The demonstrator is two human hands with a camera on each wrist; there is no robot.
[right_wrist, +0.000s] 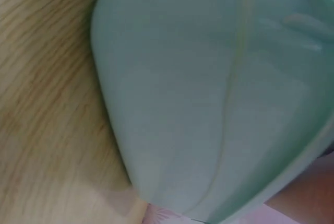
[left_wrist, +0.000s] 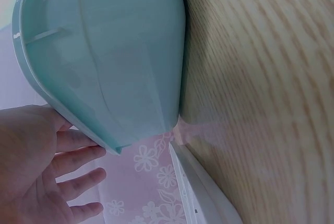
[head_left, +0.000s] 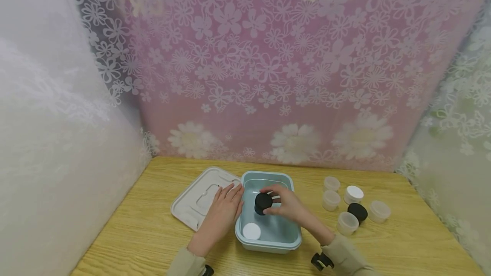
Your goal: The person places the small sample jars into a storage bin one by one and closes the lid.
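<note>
A light blue plastic box [head_left: 281, 235] stands on the table, its top uncovered. Inside, at the near left corner, is a white-lidded jar [head_left: 251, 231]. My right hand [head_left: 285, 203] grips a black-lidded jar [head_left: 263, 201] between thumb and fingers, over the inside of the box; whether it touches the floor there I cannot tell. My left hand [head_left: 224, 208] rests at the box's left rim, its fingers fairly straight, as the left wrist view also shows under the rim [left_wrist: 78, 125]. The right wrist view holds mostly the box's outer wall [right_wrist: 167, 88]; the jar is hidden there.
A whitish box lid [head_left: 188, 199] lies left of the box, partly under my left hand. To the right stand several clear jars [head_left: 348, 223], another white-lidded jar [head_left: 353, 194] and another black-lidded jar [head_left: 357, 212]. A pink floral curtain [head_left: 268, 76] hangs behind the wooden table [head_left: 134, 233].
</note>
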